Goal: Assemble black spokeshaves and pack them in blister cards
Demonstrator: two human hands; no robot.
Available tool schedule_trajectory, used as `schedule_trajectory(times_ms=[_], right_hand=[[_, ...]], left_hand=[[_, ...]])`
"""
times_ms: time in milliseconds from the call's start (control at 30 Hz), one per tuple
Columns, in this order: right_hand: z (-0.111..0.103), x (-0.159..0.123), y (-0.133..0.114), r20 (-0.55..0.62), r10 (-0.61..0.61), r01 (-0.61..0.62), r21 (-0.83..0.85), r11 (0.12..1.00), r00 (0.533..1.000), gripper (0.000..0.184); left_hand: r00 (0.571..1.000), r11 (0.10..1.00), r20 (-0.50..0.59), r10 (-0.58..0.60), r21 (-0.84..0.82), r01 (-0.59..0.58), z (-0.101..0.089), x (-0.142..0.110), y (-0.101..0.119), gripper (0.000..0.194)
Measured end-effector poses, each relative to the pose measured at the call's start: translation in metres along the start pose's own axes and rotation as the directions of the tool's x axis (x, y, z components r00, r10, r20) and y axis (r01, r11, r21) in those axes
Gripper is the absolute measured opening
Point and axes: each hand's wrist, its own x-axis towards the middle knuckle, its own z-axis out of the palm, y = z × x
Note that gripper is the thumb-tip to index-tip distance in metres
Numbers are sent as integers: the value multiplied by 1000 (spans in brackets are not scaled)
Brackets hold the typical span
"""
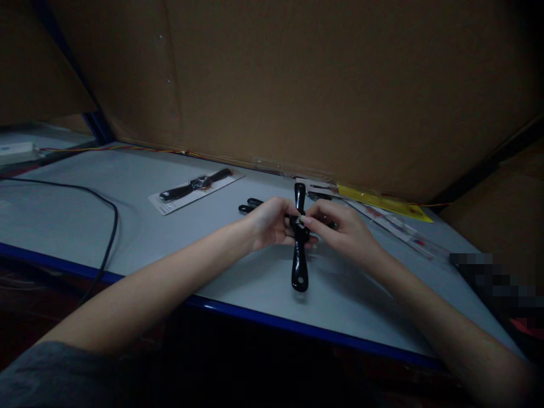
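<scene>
A black wristwatch (300, 266) with a glossy strap is held stretched out lengthwise above the grey table (140, 226). My left hand (270, 222) grips it at the watch case from the left, fingers curled round it. My right hand (340, 226) pinches the same spot from the right with its fingertips. One strap end points away from me, the other hangs toward the table's front edge.
A second black watch on a white card (194, 187) lies at the back left. Another dark strap (250, 205) sits behind my left hand. Clear and yellow packaging (385, 207) lies at the back right. A black cable (111, 226) loops at the left. A cardboard wall (297, 85) stands behind.
</scene>
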Motion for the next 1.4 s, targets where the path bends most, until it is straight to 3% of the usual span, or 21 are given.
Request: schedule_trajectory(times_ms=[33, 167, 300, 500, 700, 867, 967, 1100, 1200, 1400], right_hand=[[-1, 0, 1, -9, -4, 4, 7, 1000, 1000, 13], [-3, 1, 2, -33, -104, 101, -85, 991, 994, 30], [-1, 1, 1, -46, -151, 146, -99, 984, 987, 23], [-8, 1, 11, 82, -323, 331, -130, 935, 943, 21], [-7, 2, 13, 41, -324, 325, -210, 922, 945, 13], [2, 1, 3, -40, -219, 203, -243, 948, 975, 21], [8, -1, -3, -31, 32, -32, 7, 999, 999, 26], [12, 0, -9, 82, 312, -322, 292, 901, 947, 30], [13, 1, -10, 119, 379, -395, 369, 841, 918, 31], [7, 6, -5, 172, 388, -420, 487, 766, 905, 30]], left_hand=[[1000, 1000, 4, 9, 5, -9, 0, -1, 0, 22], [999, 999, 4, 38, 4, -38, 1, -2, 1, 31], [999, 999, 16, 50, 8, -50, 2, -4, 1, 33], [1000, 1000, 12, 9, 9, -9, 0, -2, 0, 30], [998, 1000, 65, 9, 26, -11, -5, 1, -1, 30], [998, 999, 61, 29, 23, -30, -1, 0, -3, 32], [998, 994, 3, 70, 88, -70, 3, -1, -4, 43], [995, 984, -51, 91, 160, -82, 7, -1, -7, 52], [995, 980, -22, 99, 173, -94, 6, -1, -8, 45], [992, 976, 28, 120, 181, -123, 5, -3, -8, 33]])
